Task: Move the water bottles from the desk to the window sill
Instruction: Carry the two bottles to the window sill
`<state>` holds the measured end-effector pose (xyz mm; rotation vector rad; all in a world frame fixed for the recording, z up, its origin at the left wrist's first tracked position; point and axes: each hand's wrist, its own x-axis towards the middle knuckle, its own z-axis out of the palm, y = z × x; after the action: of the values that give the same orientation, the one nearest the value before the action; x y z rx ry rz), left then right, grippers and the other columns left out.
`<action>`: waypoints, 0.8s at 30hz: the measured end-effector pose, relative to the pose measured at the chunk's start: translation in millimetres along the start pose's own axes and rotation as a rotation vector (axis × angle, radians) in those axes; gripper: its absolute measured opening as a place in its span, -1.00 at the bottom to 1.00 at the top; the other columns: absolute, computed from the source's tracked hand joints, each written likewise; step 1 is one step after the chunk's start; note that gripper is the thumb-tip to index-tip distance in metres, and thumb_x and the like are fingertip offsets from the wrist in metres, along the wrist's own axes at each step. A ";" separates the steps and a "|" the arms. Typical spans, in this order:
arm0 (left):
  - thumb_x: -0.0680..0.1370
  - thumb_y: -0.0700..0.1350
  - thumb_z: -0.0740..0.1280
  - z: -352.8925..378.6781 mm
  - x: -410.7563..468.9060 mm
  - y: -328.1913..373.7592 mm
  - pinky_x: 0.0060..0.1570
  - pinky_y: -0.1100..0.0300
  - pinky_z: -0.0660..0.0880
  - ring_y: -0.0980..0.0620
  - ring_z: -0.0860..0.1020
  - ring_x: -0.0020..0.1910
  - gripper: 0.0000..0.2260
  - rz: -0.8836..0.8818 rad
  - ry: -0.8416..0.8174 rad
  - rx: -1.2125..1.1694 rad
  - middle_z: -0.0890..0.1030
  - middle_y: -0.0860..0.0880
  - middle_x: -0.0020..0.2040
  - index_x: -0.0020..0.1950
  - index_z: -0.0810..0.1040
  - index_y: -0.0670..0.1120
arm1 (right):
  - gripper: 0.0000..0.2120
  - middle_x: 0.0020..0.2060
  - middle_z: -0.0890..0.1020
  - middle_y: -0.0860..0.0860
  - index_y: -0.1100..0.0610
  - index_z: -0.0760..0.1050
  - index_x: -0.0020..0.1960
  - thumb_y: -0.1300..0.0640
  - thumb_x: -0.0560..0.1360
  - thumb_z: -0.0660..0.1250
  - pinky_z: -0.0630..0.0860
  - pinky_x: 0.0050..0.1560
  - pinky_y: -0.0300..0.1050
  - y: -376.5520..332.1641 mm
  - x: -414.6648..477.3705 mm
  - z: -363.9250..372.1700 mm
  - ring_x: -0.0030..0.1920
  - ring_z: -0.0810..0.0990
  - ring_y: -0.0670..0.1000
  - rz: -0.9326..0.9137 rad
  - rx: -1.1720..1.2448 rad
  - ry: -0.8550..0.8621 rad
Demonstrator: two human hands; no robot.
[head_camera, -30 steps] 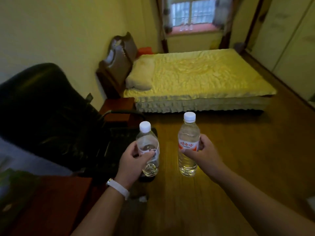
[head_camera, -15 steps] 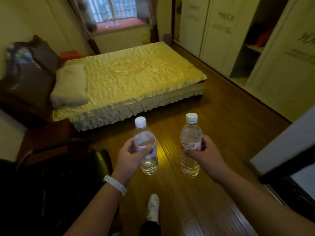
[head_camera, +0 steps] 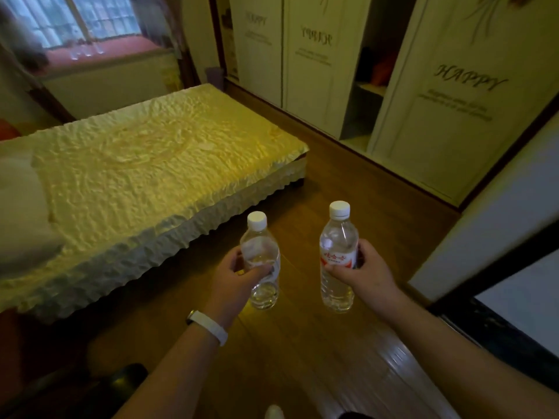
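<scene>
I hold two clear water bottles with white caps upright in front of me, above the wooden floor. My left hand (head_camera: 234,275) grips the shorter, label-free bottle (head_camera: 260,255) around its middle. My right hand (head_camera: 361,272) grips the taller bottle (head_camera: 337,252) at its red and white label. The reddish window sill (head_camera: 102,54) lies far off at the upper left, beyond the bed, with a few small clear things standing on it.
A bed with a yellow cover (head_camera: 145,164) fills the left. White wardrobe doors (head_camera: 453,95) line the right wall, one section open. A wooden floor strip (head_camera: 357,182) runs between them toward the window. A white panel with a dark frame (head_camera: 499,246) stands close on my right.
The view has swung right and forward: the black chair has left the frame, and the bed and wardrobe are nearer. Both hands still carry their bottles upright.
</scene>
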<state>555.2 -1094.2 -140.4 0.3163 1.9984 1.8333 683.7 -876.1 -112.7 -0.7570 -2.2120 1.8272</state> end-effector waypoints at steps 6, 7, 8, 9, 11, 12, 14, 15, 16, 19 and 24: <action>0.41 -0.18 0.54 11.2 73.1 20.5 -0.08 0.14 0.60 0.07 0.66 -0.01 -0.69 0.068 -0.075 0.046 0.70 0.03 -0.01 0.09 0.64 0.11 | -0.54 0.05 0.65 -0.11 -0.08 0.46 0.22 0.13 0.40 0.53 0.51 -0.06 -0.26 -9.0 50.9 -12.8 0.03 0.64 -0.16 0.002 0.064 0.113; 0.41 -0.16 0.54 15.2 84.6 21.7 -0.06 0.11 0.60 0.05 0.66 0.00 -0.69 0.063 -0.078 0.041 0.70 0.03 0.00 0.09 0.64 0.11 | -0.53 0.06 0.64 -0.11 -0.07 0.45 0.24 0.13 0.40 0.53 0.51 -0.08 -0.27 -8.7 59.2 -16.2 0.03 0.64 -0.17 0.009 0.076 0.128; 0.41 -0.15 0.54 21.7 100.3 21.4 -0.04 0.08 0.61 0.04 0.66 0.01 -0.69 0.059 -0.087 0.040 0.70 0.03 0.01 0.10 0.64 0.10 | -0.53 0.06 0.64 -0.11 -0.06 0.45 0.25 0.13 0.40 0.53 0.52 -0.08 -0.27 -7.4 71.4 -21.7 0.03 0.64 -0.16 0.014 0.089 0.143; 0.41 -0.12 0.54 26.9 111.1 21.9 -0.02 0.05 0.61 0.04 0.66 0.02 -0.69 0.058 -0.102 0.041 0.70 0.03 0.02 0.11 0.63 0.11 | -0.53 0.07 0.64 -0.10 -0.07 0.45 0.25 0.13 0.41 0.52 0.52 -0.08 -0.26 -6.3 80.4 -25.4 0.03 0.64 -0.15 0.017 0.098 0.149; 0.39 -0.07 0.55 37.3 129.2 23.4 0.00 0.03 0.60 0.05 0.66 0.04 -0.67 0.057 -0.125 0.050 0.70 0.04 0.03 0.12 0.63 0.13 | -0.54 0.07 0.64 -0.10 -0.08 0.45 0.24 0.13 0.41 0.52 0.53 -0.07 -0.25 -3.1 97.8 -32.9 0.05 0.63 -0.13 0.022 0.109 0.152; 0.39 -0.07 0.55 44.7 141.8 23.0 0.00 0.03 0.60 0.06 0.66 0.03 -0.67 0.048 -0.127 0.052 0.70 0.05 0.04 0.12 0.63 0.13 | -0.56 0.08 0.63 -0.09 -0.11 0.45 0.22 0.13 0.42 0.51 0.53 -0.06 -0.25 0.2 110.2 -38.7 0.06 0.63 -0.12 0.028 0.111 0.154; 0.41 -0.11 0.54 61.2 168.6 24.2 -0.01 0.04 0.61 0.09 0.66 0.01 -0.68 0.024 -0.118 0.046 0.70 0.06 0.02 0.11 0.63 0.13 | -0.58 0.08 0.62 -0.10 -0.18 0.43 0.15 0.13 0.42 0.51 0.53 -0.03 -0.22 5.6 138.9 -51.1 0.08 0.61 -0.10 0.030 0.113 0.154; 0.41 -0.13 0.54 70.5 182.3 26.2 -0.01 0.04 0.61 0.10 0.66 0.00 -0.69 0.019 -0.116 0.046 0.71 0.06 0.02 0.10 0.63 0.12 | -0.58 0.08 0.62 -0.11 -0.21 0.42 0.13 0.12 0.42 0.51 0.53 -0.02 -0.21 7.7 154.4 -57.9 0.08 0.61 -0.10 0.029 0.118 0.154; 0.42 -0.13 0.53 80.1 197.0 28.3 -0.02 0.03 0.61 0.09 0.66 -0.01 -0.70 0.019 -0.116 0.053 0.71 0.05 0.01 0.10 0.64 0.12 | -0.58 0.08 0.61 -0.11 -0.21 0.42 0.12 0.13 0.42 0.51 0.53 -0.03 -0.21 9.0 170.5 -65.7 0.08 0.60 -0.11 0.024 0.129 0.155; 0.42 -0.17 0.53 111.8 241.8 39.2 -0.05 0.06 0.61 0.07 0.67 -0.01 -0.69 0.007 -0.117 0.064 0.71 0.04 0.01 0.09 0.64 0.13 | -0.55 0.09 0.61 -0.10 -0.15 0.42 0.19 0.16 0.43 0.50 0.51 -0.06 -0.25 9.8 218.6 -94.3 0.08 0.60 -0.11 0.033 0.181 0.161; 0.43 -0.16 0.53 167.7 313.0 70.6 -0.09 0.09 0.58 0.03 0.68 0.00 -0.72 0.003 -0.105 0.058 0.72 0.03 0.00 0.05 0.66 0.14 | -0.53 0.10 0.62 -0.07 -0.13 0.44 0.21 0.14 0.40 0.53 0.58 0.07 -0.08 5.0 293.7 -150.4 0.11 0.62 -0.06 0.038 0.185 0.152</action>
<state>342.9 -801.3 -124.4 0.4243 1.9830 1.7254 500.0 -602.9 -136.2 -0.8739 -1.9182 1.8910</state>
